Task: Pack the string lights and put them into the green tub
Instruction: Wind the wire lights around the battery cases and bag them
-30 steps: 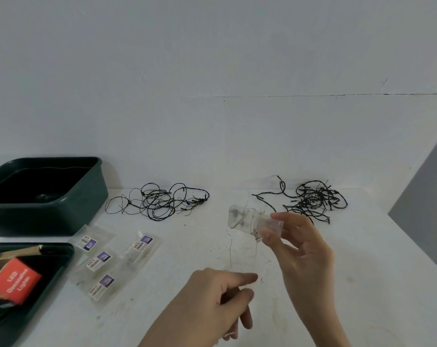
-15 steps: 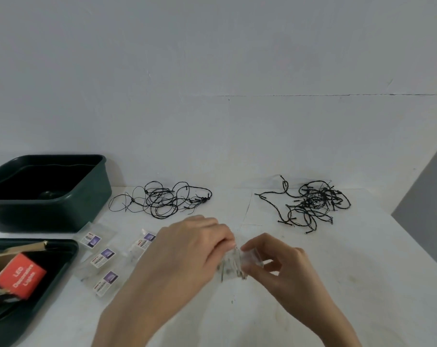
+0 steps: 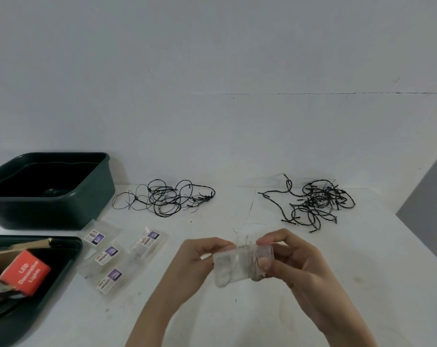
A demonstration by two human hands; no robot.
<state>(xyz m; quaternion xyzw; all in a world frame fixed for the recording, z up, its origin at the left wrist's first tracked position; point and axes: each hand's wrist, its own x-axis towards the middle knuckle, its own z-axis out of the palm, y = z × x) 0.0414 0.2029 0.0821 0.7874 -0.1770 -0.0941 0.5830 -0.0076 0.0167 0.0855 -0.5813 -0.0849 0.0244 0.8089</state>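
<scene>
Over the middle of the white table, both hands hold a small clear plastic bag (image 3: 233, 267) with thin wire string lights inside. My left hand (image 3: 197, 261) pinches its left end and my right hand (image 3: 290, 259) grips its right end, where a few wire strands stick out. Two loose tangles of black string lights lie at the back: one (image 3: 166, 200) left of centre, one (image 3: 317, 202) to the right. The green tub (image 3: 92, 196) stands at the back left, dark inside.
Several clear packed bags with labels (image 3: 119, 256) lie left of my hands. A second dark green tray (image 3: 69, 254) at the front left holds a red "LED Decorative Lights" box (image 3: 24, 272). The table (image 3: 362, 284) ends at the right.
My right hand brought the bag down from mid-air, and my left hand came up to grip its other end. Both now hold it slightly further right.
</scene>
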